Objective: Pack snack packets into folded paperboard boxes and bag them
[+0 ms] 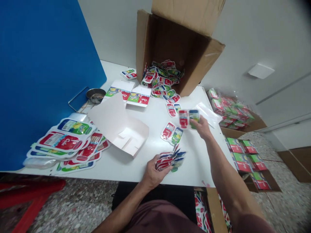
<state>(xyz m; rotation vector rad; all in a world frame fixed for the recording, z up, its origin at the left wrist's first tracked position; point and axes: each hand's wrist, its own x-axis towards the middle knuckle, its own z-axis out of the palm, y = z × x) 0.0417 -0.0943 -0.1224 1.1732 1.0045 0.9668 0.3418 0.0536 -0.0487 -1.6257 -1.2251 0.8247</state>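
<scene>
Near the front edge of the white table, my left hand (155, 173) is closed around a stack of small packets (167, 160) with red Cola and green-blue halves. Farther right, my right hand (202, 126) pinches a packet (184, 118), raised over the table and slightly blurred; one half is red, the other green and blue. Between the hands lies another double packet (168, 131). More loose packets (172, 97) trail back to an open cardboard box (205, 61) tipped on its side, with a heap of packets (161, 77) at its mouth. An open white carton (136, 129) stands left of my hands.
Large Cola and Sprite pouches (64, 140) are piled at the table's left, beside a blue panel (43, 71). Behind them sits a metal bowl (96, 94). Printed cartons (138, 98) lie farther back. Clear plastic (209, 115) rests at right; filled boxes (243, 158) stand beyond the edge.
</scene>
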